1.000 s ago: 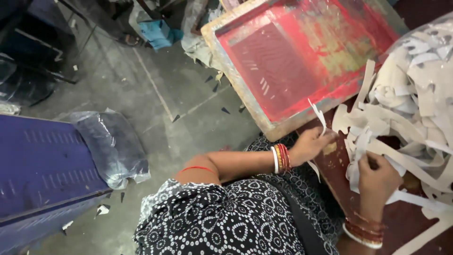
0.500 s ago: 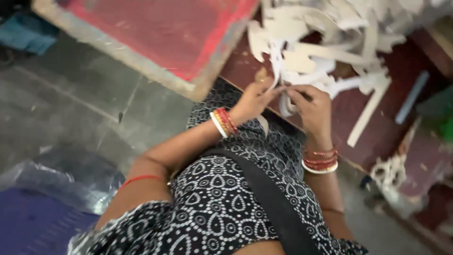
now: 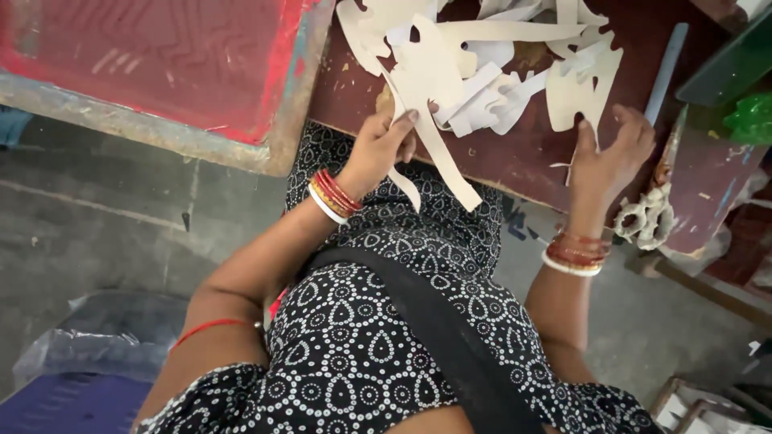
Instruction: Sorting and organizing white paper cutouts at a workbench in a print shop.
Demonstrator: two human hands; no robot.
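Head view looks down on one person in a black-and-white patterned dress, seated at a dark red table (image 3: 515, 153). Two hands are in view. On the left of the scene, the left hand (image 3: 382, 145) is closed on a cream paper cut-out (image 3: 426, 80), its thumb and fingers pinching the sheet where a long strip (image 3: 442, 165) hangs down toward the lap. On the right, the right hand (image 3: 611, 153) rests with fingers loosely spread, and its fingertips touch the lower edge of another cream piece (image 3: 583, 84); it lies loose against the paper and grips nothing. Both pieces belong to one tangled heap of cream scraps (image 3: 490, 48) spread over the far part of the table; the single scraps overlap too much to count. Each wrist carries a stack of red and white bangles (image 3: 334, 197), and a thin red thread (image 3: 205, 328) circles the left upper arm. One red screen frame (image 3: 153, 56) with a pale wooden border lies at far left, just beside the table. One blue strip (image 3: 663, 72) lies on the table at right, near the right hand.
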